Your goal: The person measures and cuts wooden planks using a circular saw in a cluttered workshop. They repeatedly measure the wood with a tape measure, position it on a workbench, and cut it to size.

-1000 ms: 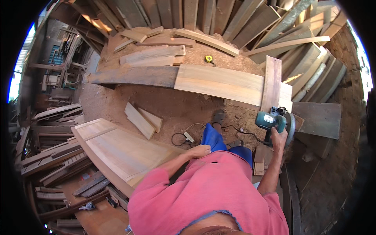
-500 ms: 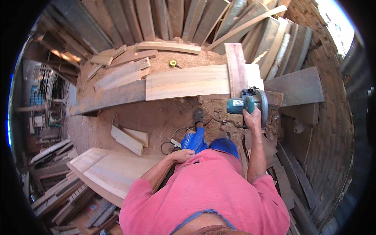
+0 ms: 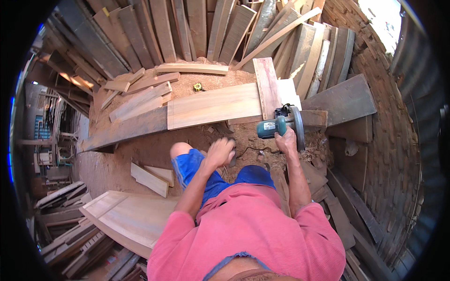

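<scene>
My right hand [image 3: 287, 141] is closed round the handle of a green circular saw [image 3: 273, 127] with a round grey guard. The saw is at the right end of a pale wooden board [image 3: 215, 107], by its near edge. A narrower reddish-brown plank [image 3: 267, 88] lies crosswise over that board, just beyond the saw. My left hand [image 3: 220, 152] hangs in the air in front of the board, above my foot, with loosely bent fingers and nothing visible in them. Under the board runs a long dark beam [image 3: 131, 121].
A yellow tape measure [image 3: 198, 87] lies on sawdust behind the board. Offcuts [image 3: 149, 180] are on the floor at left, near a wide pale panel [image 3: 131, 213]. Planks [image 3: 161, 33] lean along the back. A dark slab [image 3: 344, 104] stands at right, and a cable [image 3: 255, 149] trails below the saw.
My left hand has left my waist and reached forward over the floor. My left knee has come forward into view. My right hand still grips the saw; the whole view has shifted slightly.
</scene>
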